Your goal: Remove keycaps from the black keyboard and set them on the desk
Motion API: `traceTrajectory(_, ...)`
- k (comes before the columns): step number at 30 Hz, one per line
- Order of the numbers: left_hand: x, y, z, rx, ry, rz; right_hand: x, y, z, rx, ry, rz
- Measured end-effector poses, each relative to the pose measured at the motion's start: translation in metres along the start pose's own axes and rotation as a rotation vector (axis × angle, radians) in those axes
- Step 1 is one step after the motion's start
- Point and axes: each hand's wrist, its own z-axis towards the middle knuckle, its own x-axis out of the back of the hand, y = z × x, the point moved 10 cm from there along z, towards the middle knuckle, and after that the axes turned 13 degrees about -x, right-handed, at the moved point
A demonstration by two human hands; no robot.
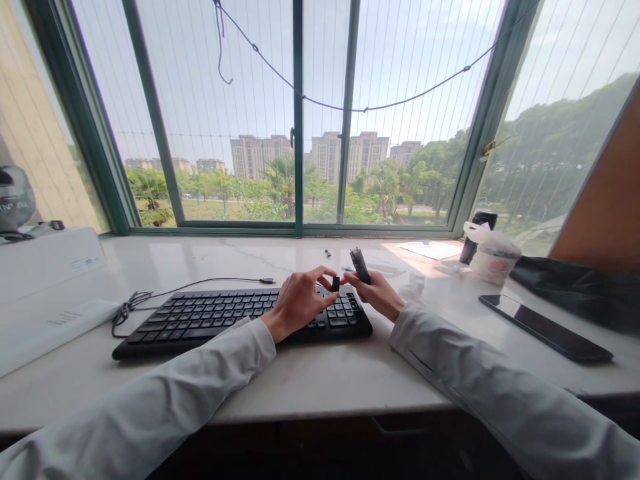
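My left hand (303,300) is over the right part of a black keyboard (200,317), its thumb and index finger pinching a small black piece (335,284) about the size of a keycap. Close beside it, my right hand (379,292) grips a short black tool (359,265) that stands nearly upright, with small prongs at its top end. A right fingertip comes up to the small black piece; whether it touches I cannot tell. Part of the number pad is hidden behind my left hand.
The keyboard's cable (200,283) ends in a USB plug (267,281). Tiny parts (328,253) lie near the window. On the right are a black phone (545,327), a bagged tub (494,263) and dark cloth (575,293). A white box (50,263) stands left.
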Motion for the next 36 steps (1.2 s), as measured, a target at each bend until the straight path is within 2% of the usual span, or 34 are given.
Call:
traceTrajectory(5, 0.007, -0.011, 0.001, 0.003, -0.018, 0.082, 0.023, -0.014, 0.000, 0.138, 0.217, -0.251)
traceTrajectory(8, 0.012, -0.020, 0.001, 0.035, -0.020, 0.123, 0.029, -0.014, 0.001, 0.155, 0.282, -0.448)
traceTrajectory(20, 0.025, -0.035, 0.010, 0.076, -0.054, 0.260, 0.037, 0.012, 0.016, 0.009, 0.269, -0.674)
traceTrajectory(23, 0.023, -0.047, 0.022, 0.096, -0.114, 0.288, 0.041, 0.015, 0.017, -0.027, 0.288, -0.722)
traceTrajectory(28, 0.001, -0.087, 0.058, 0.158, -0.264, 0.323, 0.046, 0.020, 0.019, -0.105, 0.314, -0.786)
traceTrajectory(32, -0.040, -0.132, 0.086, 0.290, -0.405, 0.202, 0.056, 0.026, 0.021, -0.184, 0.348, -0.783)
traceTrajectory(36, -0.081, -0.169, 0.107, 0.409, -0.458, 0.190, 0.064, 0.029, 0.020, -0.229, 0.371, -0.784)
